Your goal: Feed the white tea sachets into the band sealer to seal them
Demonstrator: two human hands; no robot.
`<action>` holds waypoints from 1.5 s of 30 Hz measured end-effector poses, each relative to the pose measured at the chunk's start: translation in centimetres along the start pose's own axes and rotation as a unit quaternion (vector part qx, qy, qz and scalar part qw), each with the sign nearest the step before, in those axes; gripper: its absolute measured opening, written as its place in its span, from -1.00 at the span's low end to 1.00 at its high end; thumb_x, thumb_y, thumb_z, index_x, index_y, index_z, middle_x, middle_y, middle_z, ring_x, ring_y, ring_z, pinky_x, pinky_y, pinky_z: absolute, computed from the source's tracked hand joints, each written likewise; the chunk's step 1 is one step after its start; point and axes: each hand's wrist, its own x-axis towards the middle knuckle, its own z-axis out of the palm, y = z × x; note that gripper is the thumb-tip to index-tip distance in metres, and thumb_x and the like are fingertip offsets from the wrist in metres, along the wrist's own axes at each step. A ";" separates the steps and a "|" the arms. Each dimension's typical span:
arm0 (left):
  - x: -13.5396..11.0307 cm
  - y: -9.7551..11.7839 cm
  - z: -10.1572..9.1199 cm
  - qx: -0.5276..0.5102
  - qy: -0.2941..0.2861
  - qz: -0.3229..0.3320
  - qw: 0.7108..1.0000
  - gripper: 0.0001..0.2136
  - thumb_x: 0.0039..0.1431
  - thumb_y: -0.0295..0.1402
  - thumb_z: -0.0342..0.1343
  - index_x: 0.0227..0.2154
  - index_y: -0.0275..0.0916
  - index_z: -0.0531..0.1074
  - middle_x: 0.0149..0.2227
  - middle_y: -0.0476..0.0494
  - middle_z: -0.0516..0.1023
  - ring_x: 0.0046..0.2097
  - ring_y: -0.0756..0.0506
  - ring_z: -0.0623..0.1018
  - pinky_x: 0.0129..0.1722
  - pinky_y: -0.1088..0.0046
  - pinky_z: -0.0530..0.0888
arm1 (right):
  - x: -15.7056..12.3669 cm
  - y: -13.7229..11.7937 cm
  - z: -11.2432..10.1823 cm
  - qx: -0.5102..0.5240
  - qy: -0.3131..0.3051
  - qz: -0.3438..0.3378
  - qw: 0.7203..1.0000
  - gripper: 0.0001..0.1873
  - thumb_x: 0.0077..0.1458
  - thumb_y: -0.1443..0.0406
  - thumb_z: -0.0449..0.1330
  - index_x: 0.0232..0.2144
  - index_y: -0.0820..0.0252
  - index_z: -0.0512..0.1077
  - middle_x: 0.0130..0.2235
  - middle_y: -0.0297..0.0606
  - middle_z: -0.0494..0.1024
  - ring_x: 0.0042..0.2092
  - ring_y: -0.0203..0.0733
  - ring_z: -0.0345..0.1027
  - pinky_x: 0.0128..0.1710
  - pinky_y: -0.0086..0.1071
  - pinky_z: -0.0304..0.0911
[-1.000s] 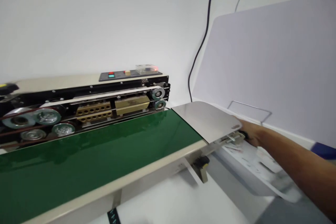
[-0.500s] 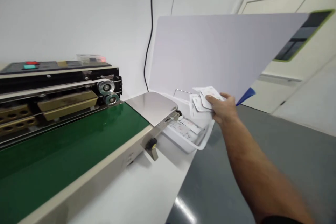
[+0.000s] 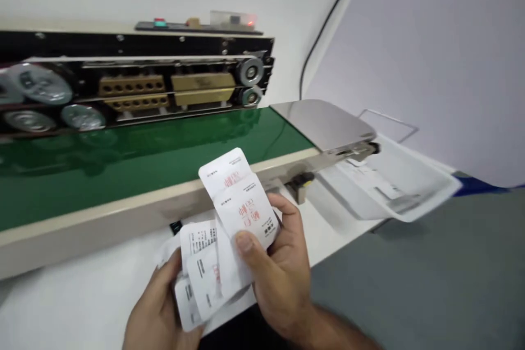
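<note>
Both my hands hold a fanned bundle of small white packets point(image 3: 223, 224) with red and black print, low in the middle of the view. My right hand point(image 3: 281, 273) grips them from the right, thumb pressed on the top packets. My left hand point(image 3: 158, 306) supports the bundle from below left, fingers curled under it. The packets are in front of the sealing machine's green conveyor belt point(image 3: 135, 153).
The band sealer point(image 3: 135, 71) with wheels and brass blocks runs along the back. Its steel outfeed plate point(image 3: 324, 123) leads to a white tray point(image 3: 430, 186) holding a few more packets. A black cable point(image 3: 328, 19) hangs on the wall. Grey floor lies to the right.
My right hand has brought the packets from above the tray back toward me, and my left hand has come in and taken hold of them too. The view swung left and down.
</note>
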 end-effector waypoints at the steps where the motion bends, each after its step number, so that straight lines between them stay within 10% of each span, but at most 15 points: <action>1: -0.3 0.3 0.3 -0.028 -0.002 -0.001 1.000 -0.62 0.10 -0.11 0.21 -0.03 -0.05 0.46 0.01 -0.07 0.60 0.21 -0.30 0.39 0.06 0.21 0.49 | -0.4 1.0 0.6 -0.014 0.011 -0.007 1.000 -0.55 0.11 0.25 0.34 -0.02 -0.05 0.23 -0.20 -0.34 0.51 -0.29 -0.26 0.46 -0.36 -0.42 0.49; 4: -1.7 1.5 1.3 -0.120 -0.022 -0.009 0.992 -0.35 -0.01 0.10 0.21 0.14 0.00 0.32 0.00 -0.11 0.60 0.17 -0.35 0.44 0.03 0.14 0.49 | -1.2 2.4 1.4 -0.054 0.008 -0.032 0.998 -0.58 0.15 0.26 0.30 0.00 -0.09 0.23 -0.17 -0.34 0.48 -0.25 -0.26 0.45 -0.31 -0.42 0.48; 9: -2.6 1.7 1.2 -0.148 -0.053 -0.028 0.987 -0.06 -0.21 -0.37 0.49 0.22 0.06 0.08 -0.16 -0.12 0.65 -0.04 -0.26 0.60 -0.01 0.23 0.50 | -2.7 2.3 1.5 -0.091 -0.098 0.006 0.991 -0.65 0.24 0.23 0.20 0.03 -0.08 0.20 -0.21 -0.30 0.46 -0.33 -0.25 0.39 -0.39 -0.39 0.42; 13: -1.7 0.8 -0.1 -0.109 -0.058 -0.035 0.992 -0.23 -0.07 -0.37 0.44 0.15 -0.08 0.13 -0.24 -0.17 0.65 -0.15 -0.19 0.64 -0.09 0.34 0.53 | -3.3 2.9 1.4 -0.145 -0.146 0.005 0.979 -0.68 0.25 0.23 0.13 0.03 -0.06 0.20 -0.16 -0.26 0.37 -0.27 -0.22 0.35 -0.37 -0.36 0.38; 20: -1.9 0.4 -1.1 -0.116 -0.044 -0.040 0.991 -0.39 0.01 -0.39 0.39 0.07 -0.03 0.20 -0.29 -0.06 0.64 -0.19 -0.13 0.64 -0.12 0.39 0.51 | -0.6 1.1 0.3 -0.358 -0.245 -0.116 0.894 -0.30 0.13 0.27 0.20 0.26 -0.01 0.01 0.33 -0.15 -0.05 0.33 0.11 -0.13 0.29 0.06 0.00; 25: -2.5 0.6 -1.7 -0.043 -0.080 -0.037 0.995 -0.41 0.03 -0.31 0.37 0.10 -0.08 0.24 -0.14 -0.18 0.62 -0.17 -0.17 0.63 -0.18 0.37 0.50 | 1.3 -0.9 0.4 -0.351 -0.382 -0.127 0.845 -0.28 0.07 0.36 0.21 0.23 -0.02 0.06 0.27 -0.17 0.13 0.29 0.09 0.01 0.24 0.04 0.11; 35: -3.0 0.3 -1.6 -0.053 -0.079 -0.012 0.995 -0.41 0.12 -0.36 0.30 0.15 0.01 0.15 -0.13 -0.14 0.62 -0.12 -0.14 0.62 -0.11 0.37 0.53 | -1.8 1.1 1.2 -0.195 -0.077 -0.039 0.977 -0.64 0.20 0.36 0.22 0.01 -0.07 0.31 -0.05 -0.29 0.43 -0.10 -0.23 0.40 -0.12 -0.36 0.43; 45: -3.6 1.9 -1.1 -0.009 0.091 0.050 0.995 -0.34 -0.11 -0.33 0.45 0.05 -0.02 0.28 -0.24 -0.03 0.62 -0.23 -0.13 0.64 -0.21 0.40 0.60 | -1.2 -0.3 -1.5 -0.095 0.113 0.006 0.989 -0.73 0.13 0.22 0.33 -0.11 -0.06 0.41 -0.13 -0.26 0.53 -0.20 -0.16 0.50 -0.30 -0.33 0.51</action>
